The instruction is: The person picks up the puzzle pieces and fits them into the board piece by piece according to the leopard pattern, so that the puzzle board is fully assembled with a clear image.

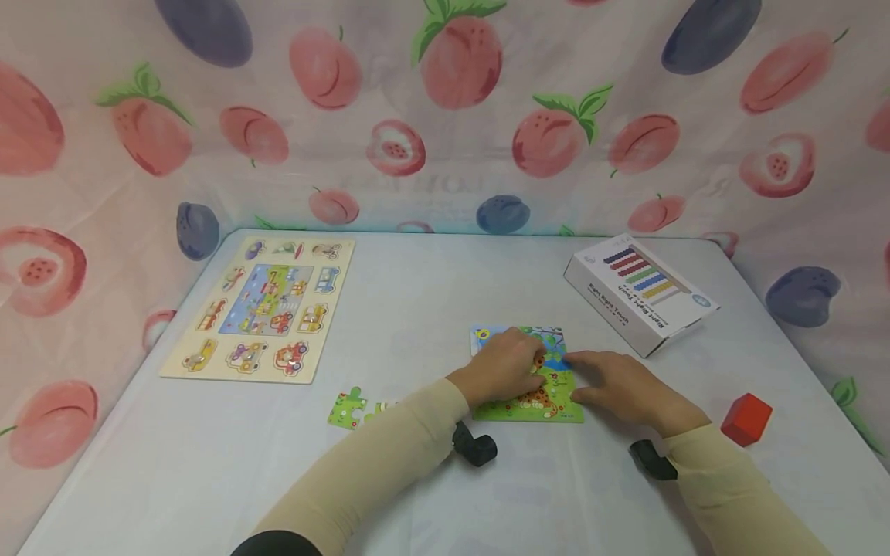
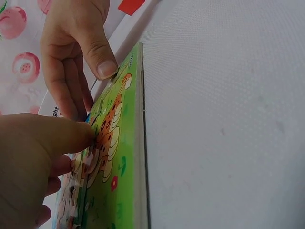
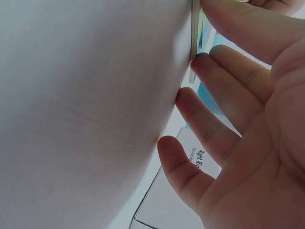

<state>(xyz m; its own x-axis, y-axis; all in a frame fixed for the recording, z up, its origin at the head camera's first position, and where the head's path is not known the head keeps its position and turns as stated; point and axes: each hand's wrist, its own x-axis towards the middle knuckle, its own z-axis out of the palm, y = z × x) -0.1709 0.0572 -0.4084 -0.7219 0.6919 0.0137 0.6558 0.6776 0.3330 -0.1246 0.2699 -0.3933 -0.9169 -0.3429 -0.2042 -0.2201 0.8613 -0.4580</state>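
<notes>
A jigsaw puzzle board (image 1: 490, 411) with a spotted animal on green grass lies flat on the table. Over its middle, my left hand (image 1: 504, 367) has curled fingers, and its thumb and fingers pinch a puzzle piece (image 2: 89, 164) low against the picture. The hand covers much of that piece. At the board's right edge is my right hand (image 1: 622, 390), its fingers extended and spread. Its thumb and index fingertip touch the board's edge in the right wrist view. Left of the board lies a loose green puzzle piece (image 1: 346, 409), with another partly behind my left sleeve.
A wooden peg puzzle (image 1: 323, 309) with vehicle pictures lies at the back left. The white box (image 1: 619, 316) printed with coloured rows stands behind my right hand. A red block (image 1: 747, 419) sits right of my right wrist. Fruit-patterned cloth hangs behind the table.
</notes>
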